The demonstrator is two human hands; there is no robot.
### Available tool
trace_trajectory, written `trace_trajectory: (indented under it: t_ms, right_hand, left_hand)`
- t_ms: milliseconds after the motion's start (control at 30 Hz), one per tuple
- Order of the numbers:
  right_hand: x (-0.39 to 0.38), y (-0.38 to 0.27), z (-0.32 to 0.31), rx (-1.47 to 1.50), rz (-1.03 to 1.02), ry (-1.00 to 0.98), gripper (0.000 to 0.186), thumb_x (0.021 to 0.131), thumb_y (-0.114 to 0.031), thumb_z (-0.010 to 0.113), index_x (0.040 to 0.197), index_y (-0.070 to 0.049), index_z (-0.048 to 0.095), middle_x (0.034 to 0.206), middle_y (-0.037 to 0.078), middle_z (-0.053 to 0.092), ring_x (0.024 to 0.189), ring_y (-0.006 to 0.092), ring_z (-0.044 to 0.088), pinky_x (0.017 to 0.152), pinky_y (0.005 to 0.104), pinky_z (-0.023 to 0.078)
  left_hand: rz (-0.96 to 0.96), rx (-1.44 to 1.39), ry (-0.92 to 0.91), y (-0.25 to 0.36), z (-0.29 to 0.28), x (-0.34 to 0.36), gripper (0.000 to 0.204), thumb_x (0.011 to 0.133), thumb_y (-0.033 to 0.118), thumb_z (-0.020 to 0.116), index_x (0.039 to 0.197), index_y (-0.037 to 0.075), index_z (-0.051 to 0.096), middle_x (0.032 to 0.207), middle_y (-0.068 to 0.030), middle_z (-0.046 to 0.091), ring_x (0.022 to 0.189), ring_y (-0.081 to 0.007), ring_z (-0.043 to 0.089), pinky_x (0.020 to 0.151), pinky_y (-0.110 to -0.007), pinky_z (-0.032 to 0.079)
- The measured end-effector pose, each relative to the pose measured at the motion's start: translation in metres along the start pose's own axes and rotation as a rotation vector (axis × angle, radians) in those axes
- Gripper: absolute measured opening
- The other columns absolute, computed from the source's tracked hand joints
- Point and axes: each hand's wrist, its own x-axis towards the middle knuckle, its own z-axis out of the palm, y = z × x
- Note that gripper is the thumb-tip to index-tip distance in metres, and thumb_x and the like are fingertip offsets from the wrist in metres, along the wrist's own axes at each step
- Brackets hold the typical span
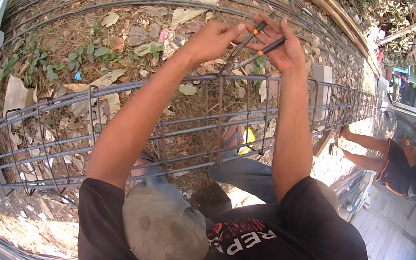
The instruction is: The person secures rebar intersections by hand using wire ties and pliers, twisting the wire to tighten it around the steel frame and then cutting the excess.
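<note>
Steel bar cage (112,139): a long lattice of rusty bars lying on its side, running from 9 o'clock across the middle to 3 o'clock. It is the thing being worked on, and it lies just in front of the person's chest.
Cage count: one in hand; more loose long bars (156,0) lie on the ground behind it at 12 o'clock, too many to count.
Hoops: many thin square hoops ring the long bars, too many to count; one hoop (220,122) drops from the joint under the hands.
Ground (114,42): dry leaves, weeds and rubble beyond the cage, at 11 to 12 o'clock.
Other person (385,162): one, at 4 o'clock, reaching toward the far end of the cage.
Left hand (213,40): one, just above centre, closed around the left handle of the pincers.
Right hand (281,43): one, at 1 o'clock, fingers curled over the right handle.
Pincers (250,51): one pair, black handles with orange tips, nose pointing down-left onto the top bar.
Doing it well: in my judgement, keep the nose tight on the joint where hoop meets top bar, squeeze both handles evenly and twist steadily, so the hoop stays square and does not slide.
</note>
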Motion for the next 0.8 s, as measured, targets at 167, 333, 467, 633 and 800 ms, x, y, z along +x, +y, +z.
trace_trajectory:
  t_ms: [167, 333, 467, 633, 800]
  right_hand:
    - [0.0, 0.001, 0.024, -0.032, -0.088, 0.254, 0.043, 0.103, -0.042, 0.049, 0.097, 0.001, 0.054, 0.113, 0.02, 0.06, 0.1, 0.0348, 0.063, 0.08, 0.0629, 0.056]
    - [0.001, 0.021, 0.068, -0.246, -0.237, 0.383, 0.04, 0.099, -0.039, 0.058, 0.092, -0.002, 0.048, 0.084, 0.013, 0.061, 0.076, 0.0235, 0.065, 0.061, 0.0464, 0.059]
    - [-0.004, 0.027, 0.09, -0.267, -0.265, 0.465, 0.036, 0.1, -0.038, 0.058, 0.089, -0.005, 0.05, 0.078, 0.009, 0.056, 0.067, 0.019, 0.056, 0.06, 0.0375, 0.049]
    - [-0.032, 0.052, 0.123, -0.288, -0.605, 0.711, 0.03, 0.101, -0.029, 0.057, 0.084, -0.005, 0.051, 0.073, 0.002, 0.048, 0.061, 0.0126, 0.045, 0.058, 0.0294, 0.04]
    - [-0.113, 0.127, 0.126, -0.632, -1.093, 0.396, 0.02, 0.102, -0.021, 0.053, 0.093, -0.004, 0.049, 0.088, 0.005, 0.049, 0.082, 0.0145, 0.047, 0.074, 0.0316, 0.041]
  left_hand:
    - [-0.294, 0.641, -0.34, 0.024, -0.021, -0.032, 0.087, 0.082, 0.078, 0.053, 0.098, -0.005, 0.071, 0.089, -0.0186, 0.071, 0.087, -0.0319, 0.07, 0.076, -0.041, 0.054]
    - [-0.339, 0.924, -0.335, 0.015, -0.004, -0.076, 0.085, 0.075, 0.079, 0.06, 0.079, -0.005, 0.071, 0.082, -0.0218, 0.071, 0.082, -0.0364, 0.07, 0.075, -0.045, 0.055]
    - [-0.351, 0.868, -0.268, 0.025, -0.002, -0.077, 0.08, 0.071, 0.075, 0.068, 0.072, -0.005, 0.068, 0.078, -0.0225, 0.07, 0.079, -0.0375, 0.07, 0.071, -0.047, 0.055]
    - [-0.405, 0.874, -0.305, 0.028, -0.002, -0.081, 0.077, 0.073, 0.072, 0.069, 0.081, -0.005, 0.07, 0.084, -0.0212, 0.071, 0.084, -0.0363, 0.071, 0.074, -0.045, 0.056]
    - [-0.334, 0.898, -0.256, 0.021, 0.002, -0.083, 0.075, 0.072, 0.072, 0.07, 0.082, -0.002, 0.072, 0.086, -0.0201, 0.072, 0.085, -0.0357, 0.071, 0.075, -0.045, 0.055]
